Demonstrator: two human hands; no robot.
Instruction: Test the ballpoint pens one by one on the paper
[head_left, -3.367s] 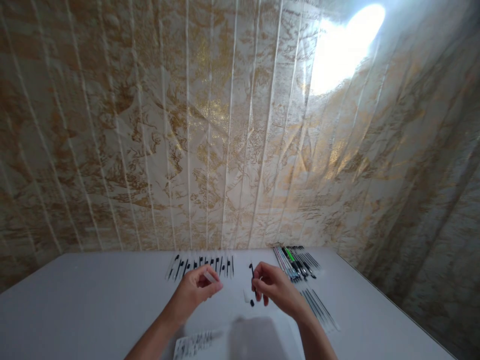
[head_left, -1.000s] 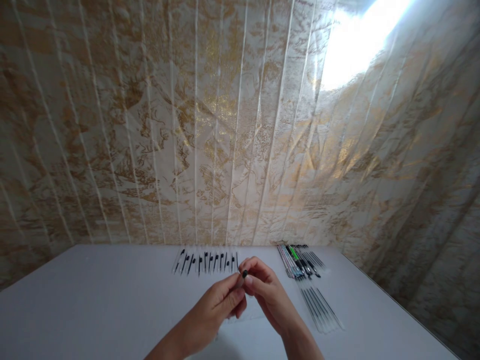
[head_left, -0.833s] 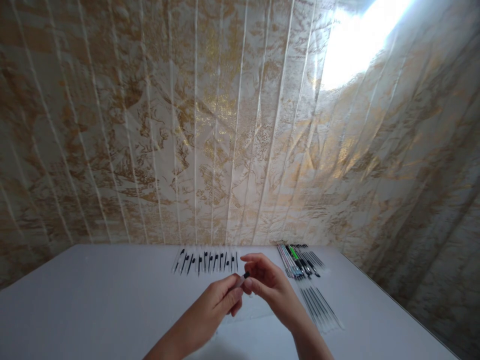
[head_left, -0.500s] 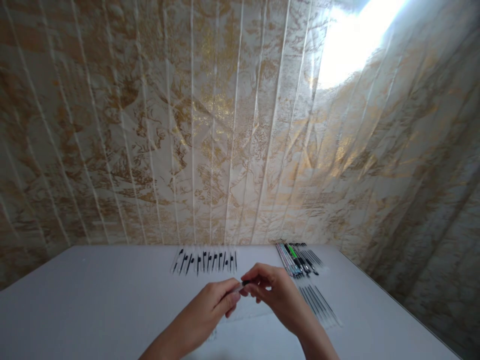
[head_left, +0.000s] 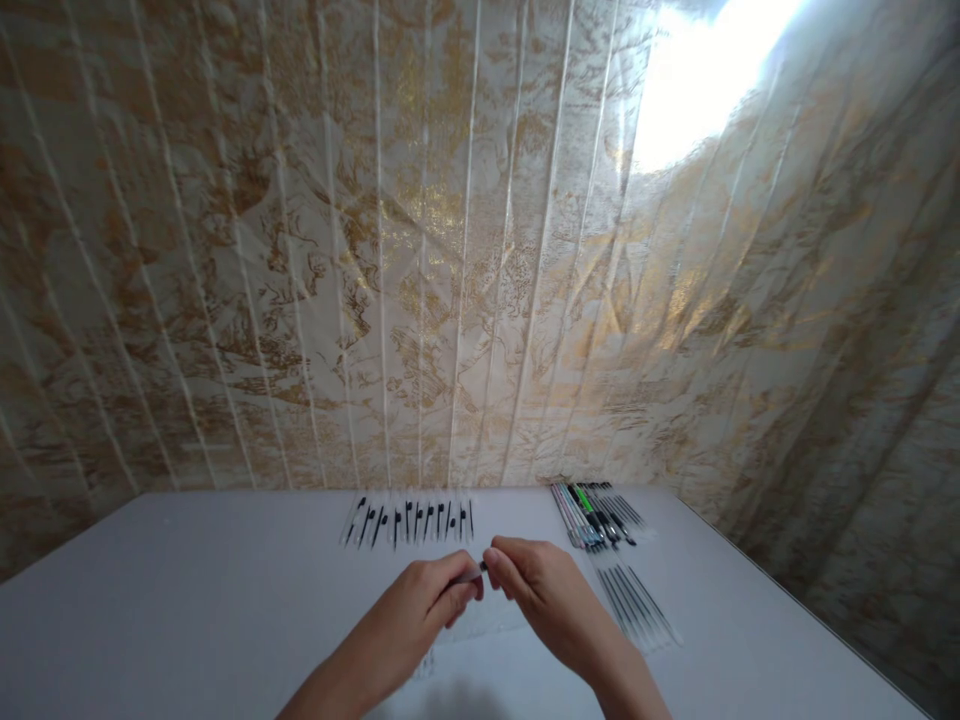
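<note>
Above the white table, my left hand (head_left: 420, 600) closes its thumb and fingers round a slim pen (head_left: 469, 575) with a pale, see-through barrel. Its dark end points to my right hand (head_left: 536, 590), whose thumb and forefinger pinch together on that end. The fingers hide most of the pen, so I cannot tell whether the dark piece is a cap or a grip. Beyond the hands lies a row of clear pens with black parts (head_left: 409, 522).
At the back right of the white table (head_left: 187, 600) lie several coloured and black pens (head_left: 589, 515). Thin dark pen refills (head_left: 636, 605) are spread in front of them, beside my right forearm. A gold-patterned curtain (head_left: 420, 300) hangs behind the table's back edge.
My right hand has turned, and its fingers have closed over the pen's dark end, which shows less now. The left hand keeps its hold, nearly in place.
</note>
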